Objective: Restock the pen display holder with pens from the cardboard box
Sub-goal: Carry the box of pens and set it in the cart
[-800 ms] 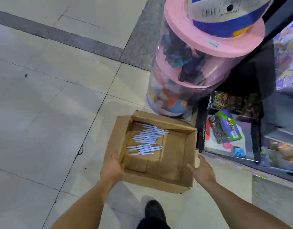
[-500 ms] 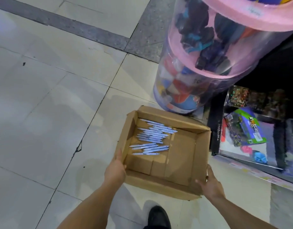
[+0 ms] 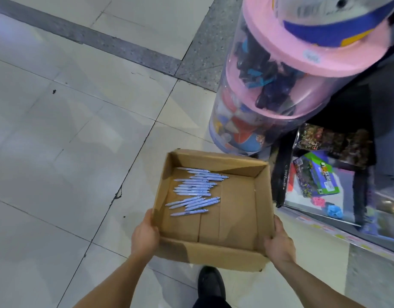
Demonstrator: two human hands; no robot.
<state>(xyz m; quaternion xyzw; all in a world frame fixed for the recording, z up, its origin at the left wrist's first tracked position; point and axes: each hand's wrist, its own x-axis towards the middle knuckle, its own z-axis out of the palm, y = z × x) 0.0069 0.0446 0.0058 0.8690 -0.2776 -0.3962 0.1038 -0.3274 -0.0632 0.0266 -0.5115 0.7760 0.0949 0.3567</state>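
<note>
An open, shallow cardboard box (image 3: 234, 216) hangs just above the tiled floor in front of me. Several pale blue pens (image 3: 196, 191) lie loose in its left half, most of them pointing left to right. My left hand (image 3: 145, 236) grips the box at its near left corner. My right hand (image 3: 279, 243) grips the near right corner. No pen display holder is in view.
A tall clear cylinder with pink rims (image 3: 269, 101), full of small toys, stands right behind the box. A low dark shelf (image 3: 325, 185) with packaged toys sits to the right. Pale tiled floor (image 3: 64, 152) spreads to the left. My dark shoe (image 3: 210, 283) is below the box.
My right hand has closed onto the box's near right corner, and both hands have lifted the box nearer to me. The view has tilted slightly.
</note>
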